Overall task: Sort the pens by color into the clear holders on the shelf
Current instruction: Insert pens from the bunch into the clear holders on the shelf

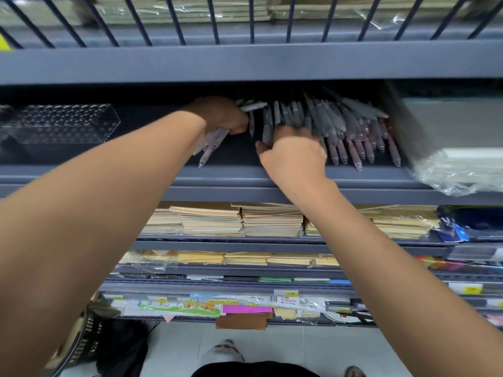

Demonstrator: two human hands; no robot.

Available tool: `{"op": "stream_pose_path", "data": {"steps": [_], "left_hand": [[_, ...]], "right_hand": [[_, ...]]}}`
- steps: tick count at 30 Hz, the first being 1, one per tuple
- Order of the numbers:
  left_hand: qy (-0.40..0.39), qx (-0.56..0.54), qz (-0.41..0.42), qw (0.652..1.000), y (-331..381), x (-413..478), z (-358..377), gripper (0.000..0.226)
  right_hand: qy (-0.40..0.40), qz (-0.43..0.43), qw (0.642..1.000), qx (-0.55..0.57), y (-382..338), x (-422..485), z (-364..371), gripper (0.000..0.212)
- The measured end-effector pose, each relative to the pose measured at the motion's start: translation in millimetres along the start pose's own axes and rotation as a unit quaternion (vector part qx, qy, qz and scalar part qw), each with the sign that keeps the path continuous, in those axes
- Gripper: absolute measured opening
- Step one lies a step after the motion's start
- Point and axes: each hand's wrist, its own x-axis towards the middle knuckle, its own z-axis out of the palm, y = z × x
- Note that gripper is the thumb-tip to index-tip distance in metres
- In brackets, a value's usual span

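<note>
Gray-barrelled pens (340, 123) are fanned in a loose heap on the middle shelf (245, 183), tips toward the front edge. Those at the right end show reddish-pink grips. A bundle (209, 145) of pale translucent pens is gripped in the left hand (220, 117), fingers curled round it, ends sticking out both sides of the fist. The right hand (294, 155) is dug into the heap's left side, fingers curled over a few gray pens, thumb hooked at the side.

One clear holder (60, 123) is seen at the left of the same shelf, well apart from the heap: rectangular, hard plastic, dimpled walls. Film-wrapped packs (457, 161) are stacked just right of the heap.

Shelving is blue-gray metal, with a wire rail (217, 20) above. Tan-edged notebook stacks (217, 221) are laid on the shelves below. Yellow price tags (466, 289) are fixed to lower edges, print too small to read. A white label (288, 299) reads "A4". The floor (299, 349) is pale tile, with a black basket (87, 338) at lower left.
</note>
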Motion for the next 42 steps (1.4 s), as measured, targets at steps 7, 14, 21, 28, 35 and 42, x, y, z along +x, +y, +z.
{"op": "stream_pose_path", "data": {"steps": [7, 14, 21, 28, 35, 42], "left_hand": [[-0.083, -0.323, -0.059, 0.941, -26.8, 3.5, -0.4, 0.016], [-0.075, -0.588, -0.019, 0.805, -52.0, -44.7, -0.1, 0.016], [-0.036, -0.677, -0.024, 0.735, -71.4, -98.6, 12.4, 0.015], [0.01, -0.741, 0.011, 0.671, -110.5, -149.3, 46.8, 0.025], [0.075, -0.775, -0.004, 0.627, -169.0, -187.0, 66.2, 0.036], [0.135, -0.771, -0.031, 0.622, -246.8, -221.5, 53.4, 0.027]], "right_hand": [[-0.039, 0.064, 0.997, 0.03, -7.2, 19.0, 3.8, 0.027], [-0.131, 0.183, 0.921, 0.317, 11.8, 20.6, -7.1, 0.038], [-0.145, 0.201, 0.727, 0.64, 24.5, -27.0, -23.3, 0.019], [-0.244, 0.23, 0.582, 0.741, 21.5, -71.3, -10.7, 0.036], [-0.328, 0.191, 0.561, 0.736, -20.6, -98.4, 8.9, 0.034], [-0.39, 0.126, 0.558, 0.722, -108.1, -118.8, 26.9, 0.02]]}}
